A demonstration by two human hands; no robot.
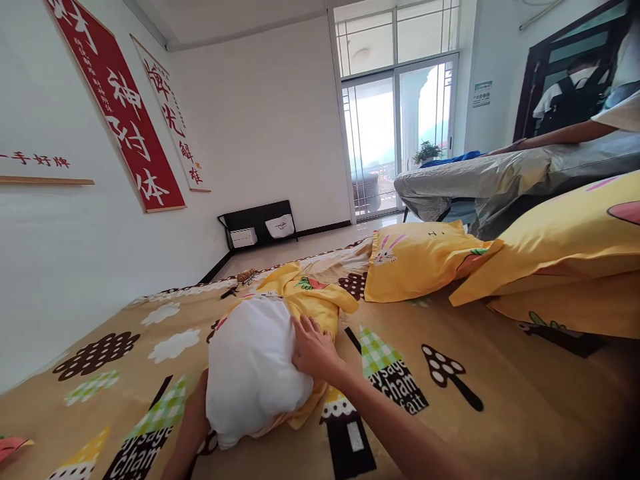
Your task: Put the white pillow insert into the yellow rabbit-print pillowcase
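A white pillow (255, 373) lies bunched on the patterned bedspread in front of me, its far part inside a yellow pillowcase (320, 300) with a rabbit and carrot print. My right hand (317, 350) is at the right side of the pillow, fingers curled over where the case's edge meets the white filling. On the left, my left hand (201, 393) reaches beside the pillow; only the wrist area shows, and its fingers are hidden by the white bulk.
Two plump yellow pillows (417, 260) (575, 247) lie at the right. The brown bedspread (480, 347) covers the surface under everything. Small dark items (235, 287) sit at its far edge. Beyond stands a plastic-covered table (450, 183) with a person's arm (560, 139) over it.
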